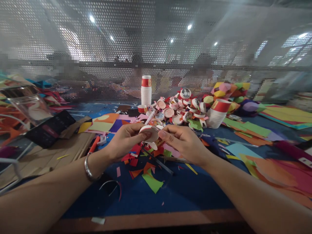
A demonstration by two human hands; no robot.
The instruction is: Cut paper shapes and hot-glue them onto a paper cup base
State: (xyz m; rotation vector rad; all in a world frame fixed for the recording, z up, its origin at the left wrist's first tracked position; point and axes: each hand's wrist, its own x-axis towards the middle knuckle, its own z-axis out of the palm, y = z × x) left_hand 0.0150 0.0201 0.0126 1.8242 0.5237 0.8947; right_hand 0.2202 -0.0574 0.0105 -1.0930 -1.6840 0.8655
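Just above the middle of the table, a white round piece that looks like a cut-off paper cup bottom (153, 134) is between my two hands. My left hand (126, 139), with a silver bracelet at the wrist, grips its left side between thumb and fingers. On the opposite side, my right hand (183, 140) pinches its edge with thumb and forefinger. Behind the hands lies a heap of similar cut cup bottoms (169, 112), some with printed or drawn rounds. Paper scraps (153, 180) in green, orange and red are strewn below the hands.
A tall stack of paper cups (146, 92) stands behind, and a tilted cup stack (216, 115) sits right of the heap. Coloured paper sheets (273, 172) cover the right side. At left are a glass jar (34, 107), a black box (50, 128) and cardboard (60, 156).
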